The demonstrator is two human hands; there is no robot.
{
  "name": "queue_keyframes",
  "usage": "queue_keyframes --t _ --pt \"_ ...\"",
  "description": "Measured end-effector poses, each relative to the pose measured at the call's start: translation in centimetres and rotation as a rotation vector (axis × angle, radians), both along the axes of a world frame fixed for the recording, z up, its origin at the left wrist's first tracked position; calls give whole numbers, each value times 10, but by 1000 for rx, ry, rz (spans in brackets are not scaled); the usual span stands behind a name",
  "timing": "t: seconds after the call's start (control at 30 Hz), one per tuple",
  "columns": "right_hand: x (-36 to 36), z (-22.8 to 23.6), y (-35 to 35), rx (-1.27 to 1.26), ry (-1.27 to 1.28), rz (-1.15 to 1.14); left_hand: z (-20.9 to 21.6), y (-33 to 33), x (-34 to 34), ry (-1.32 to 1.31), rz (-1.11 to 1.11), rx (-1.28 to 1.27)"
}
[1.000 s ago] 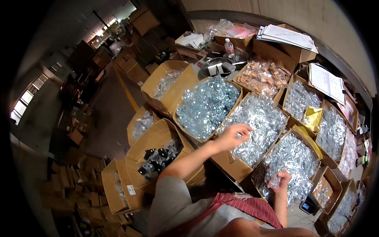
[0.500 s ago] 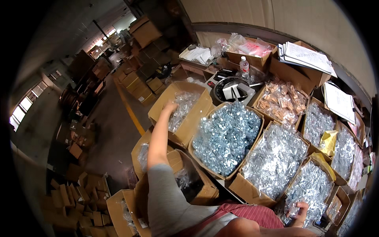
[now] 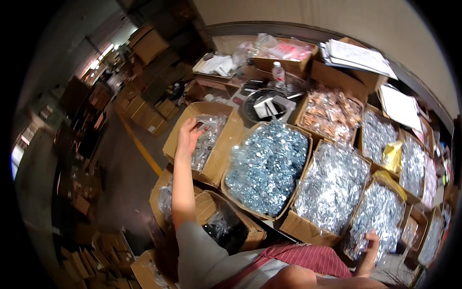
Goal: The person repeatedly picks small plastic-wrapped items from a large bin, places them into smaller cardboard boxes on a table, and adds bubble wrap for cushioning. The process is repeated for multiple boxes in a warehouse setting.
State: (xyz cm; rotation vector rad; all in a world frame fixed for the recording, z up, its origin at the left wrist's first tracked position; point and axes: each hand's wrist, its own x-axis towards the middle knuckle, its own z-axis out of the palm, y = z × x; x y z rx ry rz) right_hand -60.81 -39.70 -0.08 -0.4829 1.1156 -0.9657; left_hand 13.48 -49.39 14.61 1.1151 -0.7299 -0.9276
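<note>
At the left carton (image 3: 224, 144), my left hand (image 3: 189, 136) is raised over the near-left rim with its fingers apart. Below its fingers lie clear plastic packets (image 3: 208, 144) with small parts inside; I see nothing held. My right hand (image 3: 370, 246) is low on the right, at a carton heaped with shiny silver packets (image 3: 380, 212). Its fingers are curled against the packets at the near edge of the heap and seem to grip one, though the packet's outline is unclear.
Between my hands stand cartons of bluish metal parts (image 3: 269, 168) and silver packets (image 3: 332, 188). Behind are a carton of copper-coloured packets (image 3: 332, 113), a round black-and-white device (image 3: 263, 107), a bottle (image 3: 278, 73) and papers (image 3: 358, 58). Stacked cartons (image 3: 144, 111) line the floor at left.
My left hand has lifted from among the packets to the carton's left rim, and its fingers have spread. My right hand stays at the silver packets, slightly higher. The view has shifted a little.
</note>
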Motion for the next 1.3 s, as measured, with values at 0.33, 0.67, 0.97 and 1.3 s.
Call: queue_keyframes --t 0.33,0.67,0.97,1.3 --pt "28 56 0 -64 -321 296 26 86 -394 -319 -674 -403" --pt "-75 54 74 -183 -492 26 -18 132 -628 -886 -893 -716" --pt "-224 59 2 -351 273 -476 28 158 -649 -567 -978 -467" --pt "-187 45 31 -733 871 -463 135 239 -556 355 -979 -735"
